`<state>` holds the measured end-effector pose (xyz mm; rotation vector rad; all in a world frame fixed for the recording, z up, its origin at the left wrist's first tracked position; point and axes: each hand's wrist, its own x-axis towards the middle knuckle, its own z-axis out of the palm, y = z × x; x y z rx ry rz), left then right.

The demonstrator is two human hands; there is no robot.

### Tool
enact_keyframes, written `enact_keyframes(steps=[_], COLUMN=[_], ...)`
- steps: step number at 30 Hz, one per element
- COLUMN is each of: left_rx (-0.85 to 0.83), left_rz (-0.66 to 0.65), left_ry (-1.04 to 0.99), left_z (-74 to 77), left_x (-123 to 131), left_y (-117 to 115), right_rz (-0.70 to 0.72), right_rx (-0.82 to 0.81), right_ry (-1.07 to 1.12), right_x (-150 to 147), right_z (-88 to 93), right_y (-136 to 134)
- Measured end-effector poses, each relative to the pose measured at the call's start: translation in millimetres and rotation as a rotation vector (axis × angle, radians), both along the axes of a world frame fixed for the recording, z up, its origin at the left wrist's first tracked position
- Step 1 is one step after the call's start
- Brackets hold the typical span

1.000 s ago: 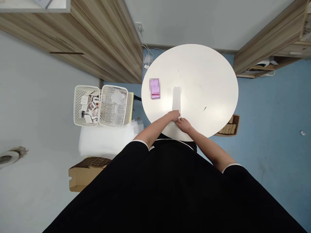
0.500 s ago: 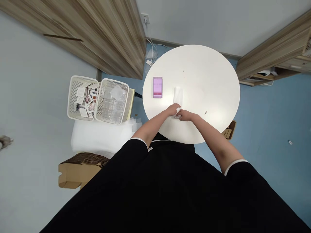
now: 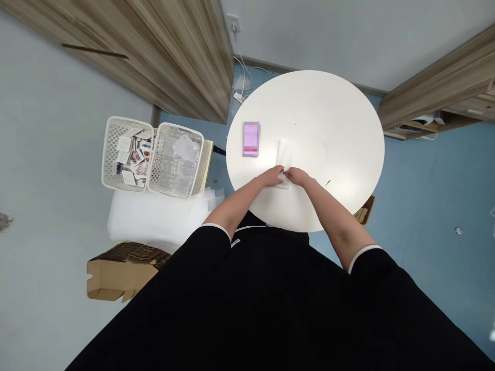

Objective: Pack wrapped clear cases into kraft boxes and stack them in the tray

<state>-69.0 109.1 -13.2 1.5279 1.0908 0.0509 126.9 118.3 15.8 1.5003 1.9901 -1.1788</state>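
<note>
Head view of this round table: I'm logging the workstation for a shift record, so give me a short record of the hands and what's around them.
Left hand: on the near end of the clear plastic bag
Right hand: at the same end of the bag, beside the left hand
Surface: the bag lies on the round white table
Also on table: pink blurred flat item, left of the bag
Beyond table: white basket of printed cards, basket of clear plastic pieces, cardboard box

A round white table (image 3: pixel 328 118) bearing a blurred pink rectangular item (image 3: pixel 250 139) and a clear plastic sleeve (image 3: pixel 285 157)
</note>
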Motion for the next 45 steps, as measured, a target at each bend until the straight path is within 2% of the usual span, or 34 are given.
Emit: enact_keyframes(steps=[5, 7, 10, 12, 14, 19, 24, 27, 30, 34, 36, 41, 45], left_rx=[0.242, 0.365, 0.431, 0.364, 0.279, 0.28, 0.307, 0.332, 0.339, 0.279, 0.245, 0.288, 0.342], left_rz=[-0.006, 0.026, 0.057, 0.024, -0.021, -0.122, -0.154, -0.192, -0.205, -0.094, -0.01, 0.165, 0.177], left_ry=[0.019, 0.037, 0.076, 0.069, 0.044, 0.022, 0.095, 0.126, 0.163, 0.237, 0.242, 0.252, 0.354], left_z=[-1.3, -0.2, 2.7, 5.1, 8.1, 16.8, 17.4, 15.6, 16.1, 17.9, 16.8, 8.9, 4.8], left_x=[5.7, 7.9, 6.4, 2.6, -2.9, -15.1, -11.0, -9.0, -10.5, -8.4, -4.4, 6.2, 12.8], left_y=[-22.6, -27.2, -28.9, -29.4, -31.2, -38.6, -35.6, -27.3, -17.3, -6.4, -1.4, 15.3, 27.0], right_rz=[-0.26, -0.278, -0.094, 0.055, 0.13, 0.127, 0.13, 0.07, -0.053, -0.245, -0.297, -0.338, -0.347], right_rx=[0.253, 0.371, 0.431, 0.435, 0.46, 0.453, 0.355, 0.25, 0.162, 0.133, 0.121, 0.176, 0.243], right_ry=[-0.073, -0.043, 0.026, 0.052, 0.046, 0.016, 0.071, 0.161, 0.245, 0.235, 0.19, -0.037, -0.166], right_x=[-1.3, -0.4, 0.6, 0.0, -1.9, -6.9, -1.8, 6.3, 12.7, 11.9, 8.1, -4.8, -10.7], right_z=[-9.1, -8.7, -6.0, -5.0, -5.3, -7.4, -3.5, -0.3, 2.6, 6.5, 7.7, 4.6, -2.0], right_y=[-32.6, -54.3, -87.4, -102.2, -107.6, -90.6, -64.5, -48.3, -32.1, -14.5, -7.4, 6.3, 8.5])
